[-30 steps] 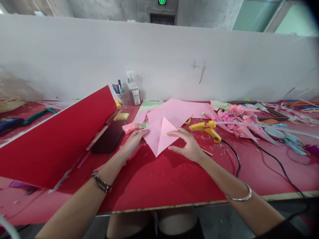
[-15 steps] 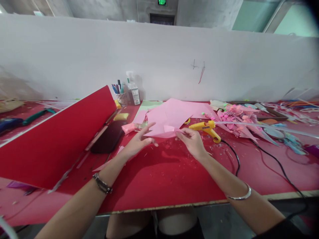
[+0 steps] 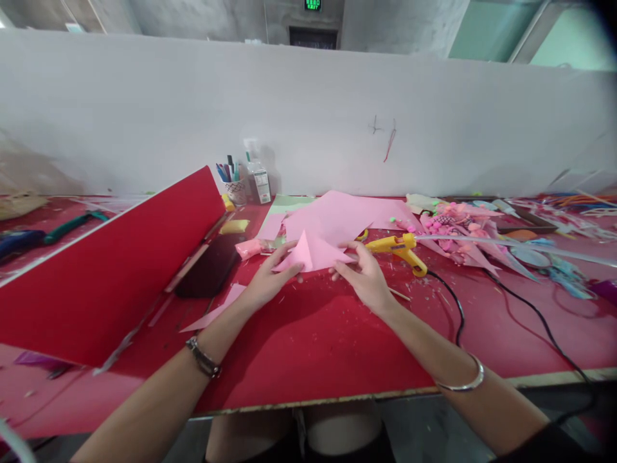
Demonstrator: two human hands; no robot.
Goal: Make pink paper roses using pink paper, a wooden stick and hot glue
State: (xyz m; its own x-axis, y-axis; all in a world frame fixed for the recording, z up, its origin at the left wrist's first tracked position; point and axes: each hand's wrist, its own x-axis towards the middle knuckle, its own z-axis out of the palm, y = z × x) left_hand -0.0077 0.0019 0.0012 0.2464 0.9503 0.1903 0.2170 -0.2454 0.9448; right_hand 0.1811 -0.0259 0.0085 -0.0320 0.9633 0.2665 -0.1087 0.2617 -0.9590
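Between my hands, above the red tabletop, is a folded piece of pink paper (image 3: 315, 254) with a peak standing up on its left half. My left hand (image 3: 272, 275) grips its left corner between thumb and fingers. At the opposite corner, my right hand (image 3: 362, 273) pinches the paper. Larger pink sheets (image 3: 354, 209) lie just behind it. Right of my right hand lies a yellow hot glue gun (image 3: 398, 251) with a long clear glue stick in its back end. A pink paper scrap (image 3: 214, 313) rests beside my left forearm.
A red board (image 3: 120, 270) leans at the left, next to a dark phone-like slab (image 3: 207, 267). A pen cup (image 3: 236, 191) and a bottle (image 3: 260, 183) stand at the back. Pink decorated paper cones (image 3: 457, 231) lie right, and a black cord (image 3: 544, 328) crosses the table.
My left hand has closed on the paper's left corner, where its fingers were spread before. The paper has turned, and its peaked fold now faces me.
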